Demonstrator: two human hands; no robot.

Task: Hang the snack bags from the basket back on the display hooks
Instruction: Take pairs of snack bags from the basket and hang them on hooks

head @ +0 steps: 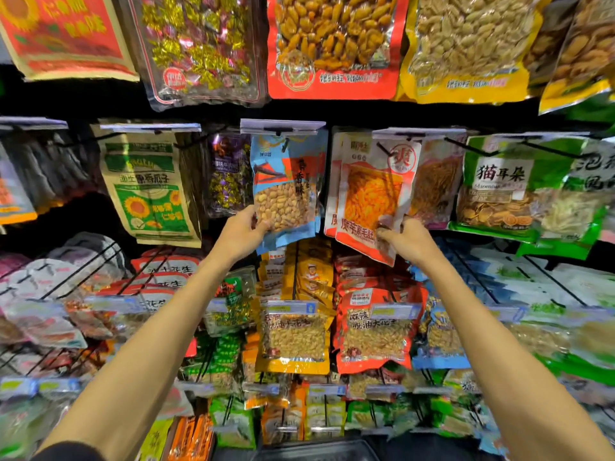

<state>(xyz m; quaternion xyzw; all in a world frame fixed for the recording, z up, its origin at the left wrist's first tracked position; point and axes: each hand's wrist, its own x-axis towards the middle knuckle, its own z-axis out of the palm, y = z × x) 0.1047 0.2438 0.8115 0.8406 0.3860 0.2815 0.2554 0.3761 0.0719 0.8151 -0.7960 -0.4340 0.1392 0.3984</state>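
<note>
**Mid-row on the display: both hands at bag bottoms, hooks straight above**

At the middle row of hooks, your left hand (241, 229) grips the lower left corner of the blue peanut bag (287, 188); fingers curled round the bag edge, thumb side toward you. That bag hangs upright, long axis vertical, its top hole right at the black hook (283, 134) under the clear price tag strip (283, 126). Looks already on the hook or nearly so, can't tell for sure from this angle.

Your right hand (404, 239) pinches the bottom edge of the red-orange snack bag (374, 197), fingers bunched on the foil at its lower right. This bag tilts, top leaning right toward its own hook (386, 149), bottom swung left and toward you. Another similar bag sits behind it.

Key relation: both bags lie above the fingers, running up and away from you; the hook ends point toward you. Right hand is nearer the tilted bag, so that one likely needs the straightening. Judgement: hold low, let the top settle back along the hook.

Basket: only a dark rim (319, 450) shows at the bottom edge, contents not visible. Lower rows of peanut bags (293, 337) hang below your forearms
</note>
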